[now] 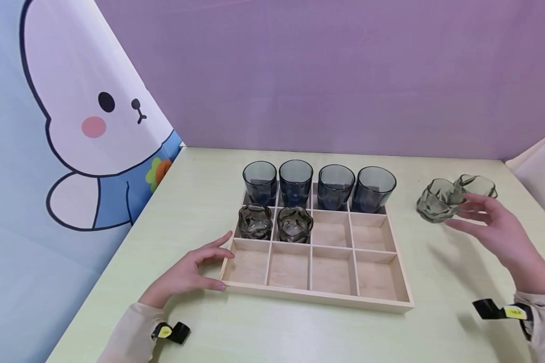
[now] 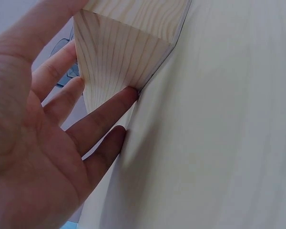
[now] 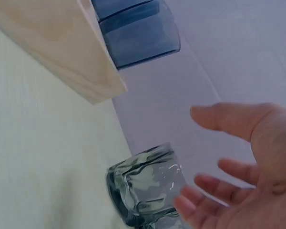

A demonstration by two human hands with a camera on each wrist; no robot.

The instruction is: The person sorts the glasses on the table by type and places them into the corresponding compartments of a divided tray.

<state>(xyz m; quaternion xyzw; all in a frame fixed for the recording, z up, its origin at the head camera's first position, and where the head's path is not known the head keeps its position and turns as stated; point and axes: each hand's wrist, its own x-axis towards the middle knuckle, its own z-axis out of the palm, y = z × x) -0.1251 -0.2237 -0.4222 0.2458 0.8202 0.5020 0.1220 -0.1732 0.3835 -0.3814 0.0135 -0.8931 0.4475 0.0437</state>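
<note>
A wooden divided tray point(image 1: 327, 296) lies mid-table. My left hand point(image 1: 188, 275) touches its front left corner, fingers spread along the side and thumb at the front; the left wrist view shows those fingers against the bare wood point(image 2: 128, 52). My right hand point(image 1: 499, 229) hovers at the right beside two wavy, greenish clear glasses, a nearer one point(image 1: 436, 201) and a farther one point(image 1: 479, 185) partly behind it. In the right wrist view, thumb and fingers are apart, with a wavy glass point(image 3: 148, 183) just beyond the fingertips. Nothing is held.
Several smooth blue-grey tumblers, one at the right end point(image 1: 373, 189), stand in the tray's back row. Two dark wavy glasses, a left one point(image 1: 255, 222) and a right one point(image 1: 295, 225), occupy middle-row compartments. A purple backdrop point(image 1: 322, 75) rises behind the table.
</note>
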